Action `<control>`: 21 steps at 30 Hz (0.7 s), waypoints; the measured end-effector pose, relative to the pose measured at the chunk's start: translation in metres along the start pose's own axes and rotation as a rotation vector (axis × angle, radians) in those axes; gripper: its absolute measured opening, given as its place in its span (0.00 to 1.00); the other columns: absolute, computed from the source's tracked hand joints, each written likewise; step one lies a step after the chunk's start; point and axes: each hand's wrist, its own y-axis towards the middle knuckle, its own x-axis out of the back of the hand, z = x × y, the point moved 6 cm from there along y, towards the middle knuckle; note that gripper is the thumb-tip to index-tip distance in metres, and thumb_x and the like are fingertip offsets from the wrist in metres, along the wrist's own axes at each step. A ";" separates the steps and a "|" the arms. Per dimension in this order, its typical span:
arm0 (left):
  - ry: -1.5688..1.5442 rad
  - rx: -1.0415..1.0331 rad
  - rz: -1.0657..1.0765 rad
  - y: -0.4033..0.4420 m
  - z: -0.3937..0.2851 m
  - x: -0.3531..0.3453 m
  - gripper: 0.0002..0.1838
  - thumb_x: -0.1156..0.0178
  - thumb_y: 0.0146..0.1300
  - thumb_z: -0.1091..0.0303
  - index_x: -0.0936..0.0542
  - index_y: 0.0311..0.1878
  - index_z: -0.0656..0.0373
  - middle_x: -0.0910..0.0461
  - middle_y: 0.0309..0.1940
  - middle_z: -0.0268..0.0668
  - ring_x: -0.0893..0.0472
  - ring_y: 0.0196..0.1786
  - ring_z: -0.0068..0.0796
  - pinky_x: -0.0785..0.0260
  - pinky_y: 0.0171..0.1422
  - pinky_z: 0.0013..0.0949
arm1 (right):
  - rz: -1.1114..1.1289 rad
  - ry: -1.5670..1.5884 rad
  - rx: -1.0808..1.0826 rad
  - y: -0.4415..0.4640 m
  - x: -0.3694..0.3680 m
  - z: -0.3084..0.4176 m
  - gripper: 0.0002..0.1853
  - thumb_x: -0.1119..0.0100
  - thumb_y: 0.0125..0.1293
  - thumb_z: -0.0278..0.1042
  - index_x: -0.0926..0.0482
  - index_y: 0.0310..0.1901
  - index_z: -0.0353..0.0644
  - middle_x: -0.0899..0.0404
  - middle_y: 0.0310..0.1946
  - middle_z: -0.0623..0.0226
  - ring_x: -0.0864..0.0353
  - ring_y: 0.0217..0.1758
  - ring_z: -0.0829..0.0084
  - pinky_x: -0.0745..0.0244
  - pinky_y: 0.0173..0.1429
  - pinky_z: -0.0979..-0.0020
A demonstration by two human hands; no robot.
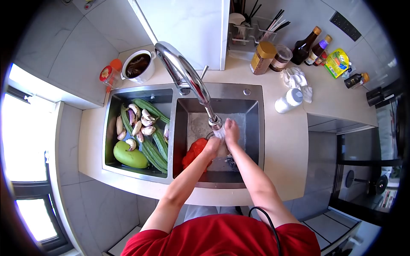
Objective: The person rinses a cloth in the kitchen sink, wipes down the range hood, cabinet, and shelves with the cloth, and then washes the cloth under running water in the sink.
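Both hands work over the right basin (252, 128) of a double sink, close together at the spout of the chrome faucet (197, 79). Left hand (212, 146) bent at the wrist, fingers partly hidden; right hand (231, 130) just beside it, fingers together and pointing away from the body. Cannot tell whether either grips anything; a pale shape between the wrists is too unclear to name. Red item (193, 153), crumpled, lies in the same basin, left of and near the left hand. Left basin (160, 95), farther left of the hands, holds long ridged gourds (152, 155), purple-streaked eggplants (148, 130) and one smooth green melon (128, 158), an eggplant resting on it. Beyond, ahead-left on the bench (282, 153): white pot (150, 70) with dark liquid (139, 64). Ahead-right of the hands: clear caddy (240, 40) with utensils, gold-lidded jar (262, 59), white bottle (287, 102).
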 end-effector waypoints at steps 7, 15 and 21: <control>-0.058 -0.023 0.113 0.002 -0.010 -0.006 0.10 0.46 0.62 0.66 0.22 0.42 0.60 0.21 0.35 0.38 0.23 0.35 0.29 0.29 0.38 0.36 | 0.096 -0.113 0.126 -0.058 0.009 0.049 0.22 0.55 0.66 0.50 0.24 0.41 0.35 0.22 0.36 0.44 0.23 0.41 0.44 0.30 0.46 0.50; -0.086 0.083 0.195 0.015 -0.034 0.022 0.21 0.43 0.63 0.61 0.29 0.54 0.65 0.23 0.48 0.43 0.22 0.49 0.33 0.28 0.53 0.38 | 0.503 0.928 -0.909 -0.009 -0.017 -0.054 0.24 0.50 0.65 0.53 0.25 0.51 0.39 0.19 0.41 0.58 0.21 0.47 0.60 0.28 0.54 0.58; 1.131 -0.227 0.419 -0.042 -0.096 -0.001 0.38 0.32 0.52 0.58 0.36 0.62 0.66 0.25 0.50 0.44 0.23 0.50 0.29 0.30 0.52 0.30 | 0.827 0.779 -0.842 0.001 0.014 -0.044 0.22 0.42 0.62 0.53 0.23 0.46 0.42 0.20 0.39 0.64 0.19 0.42 0.69 0.23 0.47 0.61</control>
